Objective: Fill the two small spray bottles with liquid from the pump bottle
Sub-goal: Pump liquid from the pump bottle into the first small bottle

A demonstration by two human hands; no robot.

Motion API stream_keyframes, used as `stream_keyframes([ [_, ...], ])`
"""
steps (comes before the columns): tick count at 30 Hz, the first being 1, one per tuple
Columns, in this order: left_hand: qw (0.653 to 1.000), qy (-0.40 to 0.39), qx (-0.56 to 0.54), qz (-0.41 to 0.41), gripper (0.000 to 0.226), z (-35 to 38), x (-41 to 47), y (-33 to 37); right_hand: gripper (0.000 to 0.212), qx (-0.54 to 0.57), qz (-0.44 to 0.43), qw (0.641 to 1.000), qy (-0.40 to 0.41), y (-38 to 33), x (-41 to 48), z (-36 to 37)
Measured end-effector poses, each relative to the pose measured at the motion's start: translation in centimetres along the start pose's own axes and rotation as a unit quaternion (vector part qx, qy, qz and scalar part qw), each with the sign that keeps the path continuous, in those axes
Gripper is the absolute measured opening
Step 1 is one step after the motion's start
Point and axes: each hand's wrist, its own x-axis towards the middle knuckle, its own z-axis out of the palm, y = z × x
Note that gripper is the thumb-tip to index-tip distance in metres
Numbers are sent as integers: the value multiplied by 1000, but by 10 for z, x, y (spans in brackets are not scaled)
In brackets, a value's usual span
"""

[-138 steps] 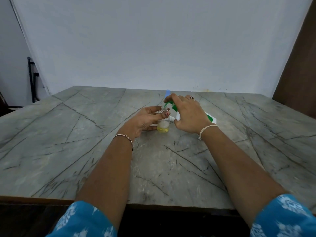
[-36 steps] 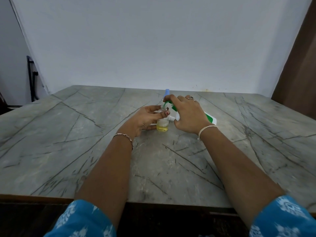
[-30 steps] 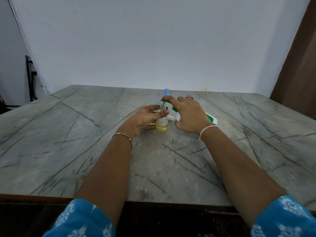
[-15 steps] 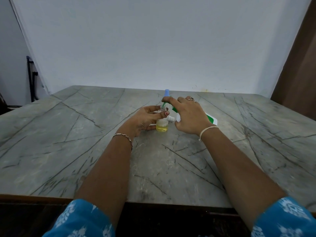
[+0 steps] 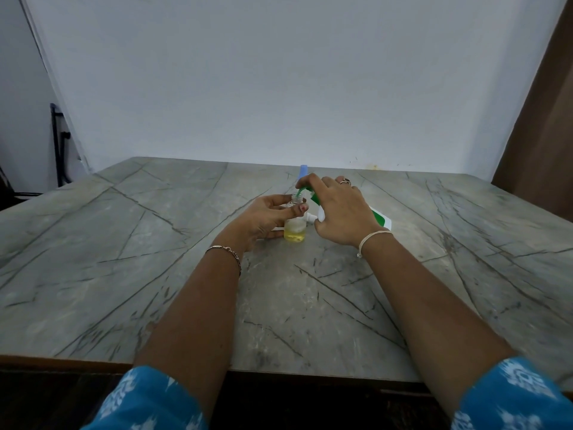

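A small clear spray bottle (image 5: pixel 295 230) stands uncapped on the table, with yellow liquid in its lower part. My left hand (image 5: pixel 263 215) grips it near the neck. My right hand (image 5: pixel 338 212) holds the white and green pump bottle (image 5: pixel 379 217), tilted over, with its index finger on the green pump head (image 5: pixel 300 191), whose nozzle sits over the small bottle's mouth. Behind the hands a blue cap (image 5: pixel 304 169) sticks up; what it belongs to is hidden. A small white part (image 5: pixel 311 216) shows between the hands.
The grey veined stone table (image 5: pixel 155 274) reaches to a white backdrop. A black stand (image 5: pixel 59 144) is off the table's far left and a brown panel (image 5: pixel 545 135) rises at the right. The table's front edge runs just above my blue sleeves.
Almost nothing differs. Both hands keep their hold on the two bottles; my right index finger stays on the pump head with only slight shifts.
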Motion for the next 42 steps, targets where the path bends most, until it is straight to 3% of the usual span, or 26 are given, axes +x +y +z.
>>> stream_keyframes([
  [8,1000,4,11,16,56,2,-2,-1,80,-38,-14,999,-6,5,-6,-1],
  [20,1000,-8,-6,22,47,0,-1,-3,67,-14,-2,1000,0,0,-1,-1],
  [28,1000,-10,-16,22,43,1,-3,-2,82,-41,-18,999,-10,4,-6,-3],
  [36,1000,-7,-8,24,48,1,-1,-2,66,-27,-1,1000,-5,1,-1,0],
  [42,1000,-10,-11,23,43,1,-2,-2,68,-32,-4,999,1,1,-2,1],
])
